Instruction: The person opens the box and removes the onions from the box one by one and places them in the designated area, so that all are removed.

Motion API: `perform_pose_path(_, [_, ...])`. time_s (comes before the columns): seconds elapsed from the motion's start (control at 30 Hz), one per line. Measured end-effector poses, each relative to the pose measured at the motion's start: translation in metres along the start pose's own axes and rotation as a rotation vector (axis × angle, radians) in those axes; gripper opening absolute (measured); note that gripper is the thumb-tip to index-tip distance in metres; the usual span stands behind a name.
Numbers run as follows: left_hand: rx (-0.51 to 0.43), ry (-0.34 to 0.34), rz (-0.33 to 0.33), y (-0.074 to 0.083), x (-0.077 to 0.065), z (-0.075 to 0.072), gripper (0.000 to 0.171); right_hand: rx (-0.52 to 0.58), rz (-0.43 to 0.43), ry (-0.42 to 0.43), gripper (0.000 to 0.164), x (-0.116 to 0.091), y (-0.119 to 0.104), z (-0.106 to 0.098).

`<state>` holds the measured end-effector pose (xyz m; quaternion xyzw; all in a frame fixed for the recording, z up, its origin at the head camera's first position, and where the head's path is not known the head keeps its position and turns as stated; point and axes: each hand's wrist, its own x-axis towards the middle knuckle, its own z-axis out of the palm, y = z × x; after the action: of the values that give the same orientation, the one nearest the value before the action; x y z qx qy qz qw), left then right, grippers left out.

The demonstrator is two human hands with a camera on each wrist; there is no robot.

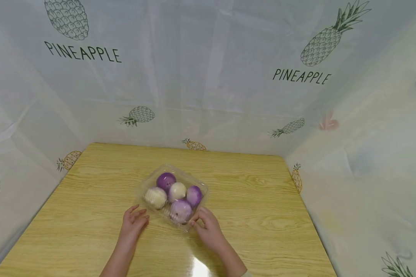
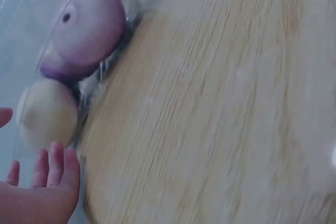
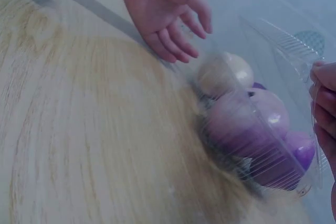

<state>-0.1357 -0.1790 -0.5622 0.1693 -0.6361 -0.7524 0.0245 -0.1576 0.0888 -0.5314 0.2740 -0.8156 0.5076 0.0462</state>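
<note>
A clear plastic box (image 1: 190,179) sits on the table in the head view. Inside it are several round purple and white vegetable-like pieces, among them a pale purple one (image 1: 181,211) at the front and a cream-white one (image 1: 155,197) at the left. My right hand (image 1: 208,230) pinches the box's near right corner between thumb and fingers. In the right wrist view that hand (image 3: 326,106) grips a ridged clear edge (image 3: 278,43) that stands above the pieces. Off the box's near left side is my left hand (image 1: 133,224), fingers loosely bent and holding nothing.
The wood-grain table (image 1: 249,215) stretches beyond the box on all sides. A pale curtain (image 1: 194,77) printed with pineapples hangs behind it and along both sides. Light glares off the table (image 1: 200,267) near the front edge.
</note>
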Motion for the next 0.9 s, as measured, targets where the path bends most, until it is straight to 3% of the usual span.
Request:
perform_pose_path(0.3, [-0.013, 0.024, -0.013, 0.008, 0.001, -0.016, 0.076, 0.052, -0.035, 0.056, 0.012, 0.005, -0.007, -0.007])
perform_pose_path(0.57, [-0.101, 0.003, -0.021, 0.008, 0.001, -0.027, 0.045, 0.118, -0.145, 0.08, 0.015, 0.012, -0.033, -0.022])
perform_pose_path(0.77, [-0.055, 0.023, -0.098, 0.009, 0.003, -0.03, 0.015, 0.153, -0.187, 0.113, 0.014, 0.014, -0.051, -0.032])
perform_pose_path(0.9, [-0.058, 0.04, -0.135, 0.01, 0.003, -0.034, 0.019, 0.169, -0.198, 0.154, 0.013, 0.018, -0.051, -0.034])
